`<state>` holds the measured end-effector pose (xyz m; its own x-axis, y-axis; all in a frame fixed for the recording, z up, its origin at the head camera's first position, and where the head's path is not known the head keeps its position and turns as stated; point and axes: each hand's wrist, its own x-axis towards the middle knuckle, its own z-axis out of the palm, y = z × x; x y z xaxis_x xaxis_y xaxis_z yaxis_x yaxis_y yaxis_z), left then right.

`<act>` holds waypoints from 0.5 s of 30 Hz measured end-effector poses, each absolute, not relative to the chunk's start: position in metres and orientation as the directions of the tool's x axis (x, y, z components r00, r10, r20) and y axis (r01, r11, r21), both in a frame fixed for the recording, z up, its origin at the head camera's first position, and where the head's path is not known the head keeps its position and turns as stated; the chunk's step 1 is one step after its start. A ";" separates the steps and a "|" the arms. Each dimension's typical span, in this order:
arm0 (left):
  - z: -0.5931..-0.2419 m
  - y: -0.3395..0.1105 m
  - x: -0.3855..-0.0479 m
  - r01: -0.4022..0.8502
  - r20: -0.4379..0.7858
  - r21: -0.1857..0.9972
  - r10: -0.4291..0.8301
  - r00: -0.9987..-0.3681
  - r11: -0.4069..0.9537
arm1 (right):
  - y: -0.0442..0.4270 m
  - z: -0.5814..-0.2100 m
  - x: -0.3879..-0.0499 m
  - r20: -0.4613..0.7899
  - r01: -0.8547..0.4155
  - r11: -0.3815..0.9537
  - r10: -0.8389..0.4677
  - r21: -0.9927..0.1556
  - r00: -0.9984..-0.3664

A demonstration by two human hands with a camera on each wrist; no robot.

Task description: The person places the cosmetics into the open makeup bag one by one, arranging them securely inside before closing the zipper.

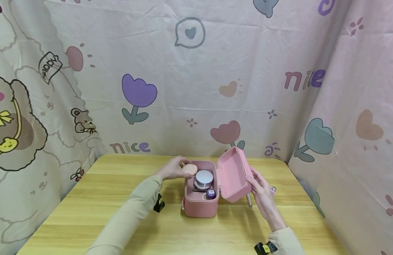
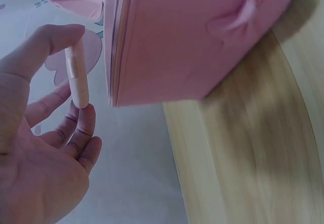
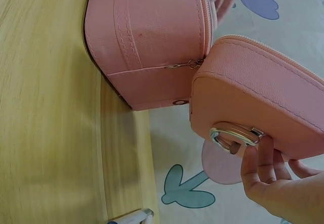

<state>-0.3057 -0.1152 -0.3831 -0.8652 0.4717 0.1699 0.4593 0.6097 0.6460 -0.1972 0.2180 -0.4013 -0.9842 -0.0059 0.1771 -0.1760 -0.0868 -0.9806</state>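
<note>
A pink cosmetic case [image 1: 201, 209] stands on the table with its lid [image 1: 233, 173] swung out to the right. My left hand [image 1: 175, 169] pinches a thin, round beige compact [image 2: 77, 77] between thumb and fingers, over the case's left rear rim. My right hand [image 1: 262, 193] grips the lid's outer side, fingers near the gold ring handle [image 3: 233, 134]. Inside the case sit a jar with a pale round lid [image 1: 204, 177] and a small purple-capped container [image 1: 210, 193]. Other contents are partly hidden beneath the jar.
A slim silver tube [image 1: 249, 200] lies on the wooden table [image 1: 120, 191], right of the case, beneath the lid. A small item with a silvery top [image 1: 273, 190] shows behind my right hand. A patterned curtain [image 1: 183, 88] hangs along the back and sides.
</note>
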 end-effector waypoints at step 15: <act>-0.390 -0.072 -0.318 0.489 0.183 0.633 0.498 -0.848 0.600 | 0.219 -0.402 -0.198 0.183 -0.182 -0.092 -0.009 -0.979 -0.983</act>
<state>-0.3176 -0.0725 -0.3902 -0.8479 0.4977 0.1828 0.4888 0.6002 0.6331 -0.1980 0.2187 -0.4024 -0.9830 -0.0087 0.1834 -0.1819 -0.0924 -0.9790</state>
